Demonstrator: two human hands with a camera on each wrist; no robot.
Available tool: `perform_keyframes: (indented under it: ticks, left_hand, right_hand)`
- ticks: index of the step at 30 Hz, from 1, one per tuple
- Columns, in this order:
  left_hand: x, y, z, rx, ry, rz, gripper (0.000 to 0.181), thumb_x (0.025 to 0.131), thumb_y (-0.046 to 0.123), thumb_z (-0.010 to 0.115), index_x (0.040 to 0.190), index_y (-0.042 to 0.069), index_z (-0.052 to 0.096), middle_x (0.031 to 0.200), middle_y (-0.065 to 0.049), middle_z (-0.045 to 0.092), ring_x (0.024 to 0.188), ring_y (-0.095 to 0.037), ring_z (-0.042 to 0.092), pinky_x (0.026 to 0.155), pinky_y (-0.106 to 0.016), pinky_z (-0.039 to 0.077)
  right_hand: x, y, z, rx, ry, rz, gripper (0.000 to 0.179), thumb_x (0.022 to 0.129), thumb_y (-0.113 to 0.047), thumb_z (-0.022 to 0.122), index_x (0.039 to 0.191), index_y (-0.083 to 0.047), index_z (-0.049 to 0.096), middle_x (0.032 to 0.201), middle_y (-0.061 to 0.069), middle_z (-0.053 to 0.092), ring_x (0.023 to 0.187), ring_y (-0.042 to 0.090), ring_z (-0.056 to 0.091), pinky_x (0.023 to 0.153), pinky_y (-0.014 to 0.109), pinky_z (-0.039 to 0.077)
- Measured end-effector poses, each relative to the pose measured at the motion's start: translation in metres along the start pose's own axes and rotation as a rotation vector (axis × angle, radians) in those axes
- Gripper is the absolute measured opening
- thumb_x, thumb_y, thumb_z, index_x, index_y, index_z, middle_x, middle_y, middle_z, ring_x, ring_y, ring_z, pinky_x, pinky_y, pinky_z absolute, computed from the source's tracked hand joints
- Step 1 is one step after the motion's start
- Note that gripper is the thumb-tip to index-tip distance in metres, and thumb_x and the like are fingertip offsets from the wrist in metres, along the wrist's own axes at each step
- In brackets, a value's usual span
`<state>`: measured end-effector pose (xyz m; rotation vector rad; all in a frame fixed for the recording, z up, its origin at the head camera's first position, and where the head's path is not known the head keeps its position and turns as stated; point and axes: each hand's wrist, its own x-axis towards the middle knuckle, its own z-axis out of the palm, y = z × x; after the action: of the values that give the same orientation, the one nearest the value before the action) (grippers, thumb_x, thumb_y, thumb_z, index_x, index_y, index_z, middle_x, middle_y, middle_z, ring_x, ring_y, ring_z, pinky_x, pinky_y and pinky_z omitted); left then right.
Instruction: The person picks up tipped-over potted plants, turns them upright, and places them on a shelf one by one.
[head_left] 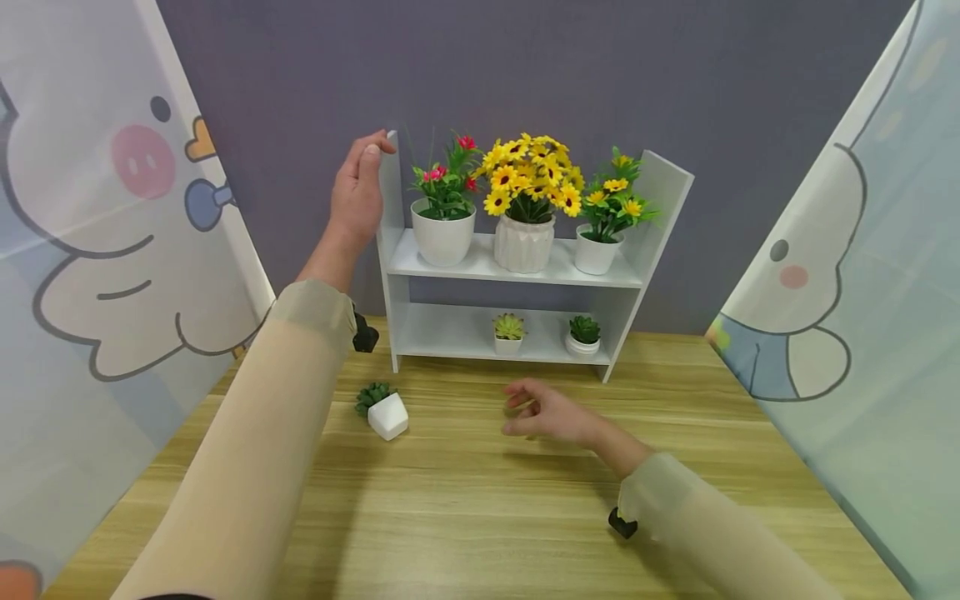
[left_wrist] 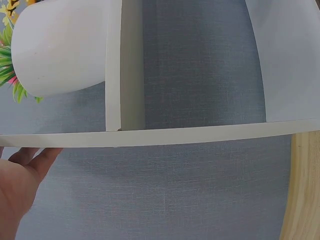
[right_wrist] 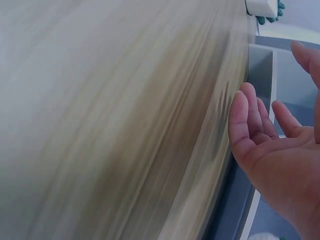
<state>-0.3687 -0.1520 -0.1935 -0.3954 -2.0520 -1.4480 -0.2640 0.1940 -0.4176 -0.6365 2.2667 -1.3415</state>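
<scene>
My left hand (head_left: pixel 360 187) is raised to the top of the left side panel of a white two-tier shelf (head_left: pixel 517 279). In the left wrist view its fingers (left_wrist: pixel 44 161) touch the outer face of that panel. Over the table in front of the shelf, my right hand (head_left: pixel 551 414) holds nothing, its fingers loosely bent and apart. A small dark-green succulent in a white pot (head_left: pixel 387 417) lies tipped on the table, left of the right hand, below the shelf's left leg.
On the upper tier stand a red-flowered pot (head_left: pixel 444 233), a ribbed pot of yellow flowers (head_left: pixel 525 243) and a smaller yellow-flowered pot (head_left: pixel 596 252). Two small succulents, one light green (head_left: pixel 508 333) and one dark green (head_left: pixel 583 336), stand below. Cartoon-printed curtains flank the wooden table (head_left: pixel 450 517).
</scene>
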Motion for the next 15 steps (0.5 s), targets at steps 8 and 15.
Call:
perform_keyframes:
  ticks: [8,15]
  left_hand:
    - [0.001,-0.001,0.001,-0.014,0.004,0.016,0.037,0.12,0.044,0.032,0.134,0.023,0.06,0.175,0.014,0.042,0.165,-0.005,0.031,0.136,-0.031,0.024]
    - [0.002,-0.002,0.001,-0.024,0.006,0.022,0.036,0.12,0.043,0.033,0.133,0.024,0.061,0.175,0.014,0.043,0.165,-0.004,0.031,0.135,-0.03,0.025]
  right_hand:
    - [0.013,-0.013,0.016,-0.019,-0.034,-0.002,0.08,0.098,-0.027,0.082,0.164,-0.009,0.042,0.146,0.023,0.056,0.104,0.021,0.069,0.08,0.036,0.061]
    - [0.029,-0.023,0.035,-0.075,-0.045,-0.011,0.08,0.097,-0.03,0.083,0.163,-0.009,0.044,0.143,0.019,0.06,0.106,0.02,0.071,0.088,0.034,0.061]
